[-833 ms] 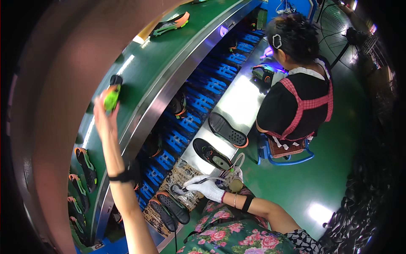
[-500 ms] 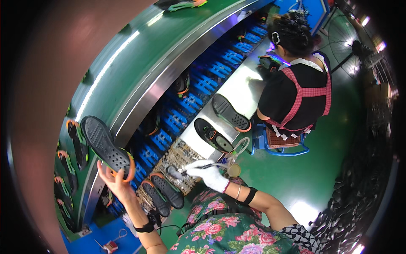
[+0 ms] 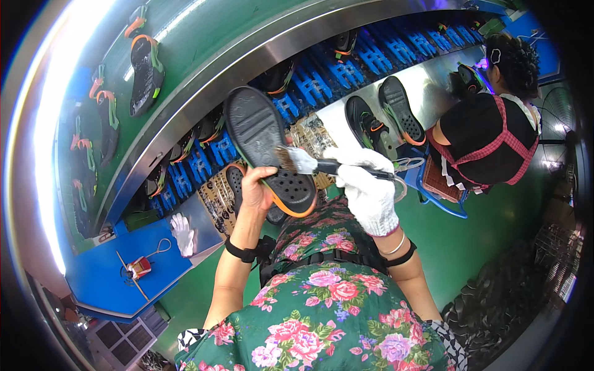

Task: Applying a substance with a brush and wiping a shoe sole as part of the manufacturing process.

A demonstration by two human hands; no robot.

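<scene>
In front of me, my bare left hand (image 3: 257, 191) grips a black shoe (image 3: 255, 127) with an orange and green edge, its ridged, holed sole facing me. The thumb presses on the sole's side; the other fingers are mostly hidden behind it. A white glove covers my right hand (image 3: 370, 195), which is closed around the black handle of a brush (image 3: 327, 166). Its brown bristles touch the sole near the middle. Behind the held shoe, another dark shoe (image 3: 235, 179) partly shows on a stained, patterned surface (image 3: 216, 201).
Two shoes, one upright (image 3: 365, 127) and one sole-up (image 3: 402, 111), lie on the pale bench at right, near a seated co-worker (image 3: 486, 139). Blue racks (image 3: 312, 80) and a green conveyor (image 3: 192, 55) run beyond. A blue table (image 3: 105, 266) at left bears a white glove (image 3: 183, 235).
My left hand has brought the shoe from beside the conveyor to in front of me. My right hand has raised the brush from low over the patterned surface onto its sole. The view has turned left.
</scene>
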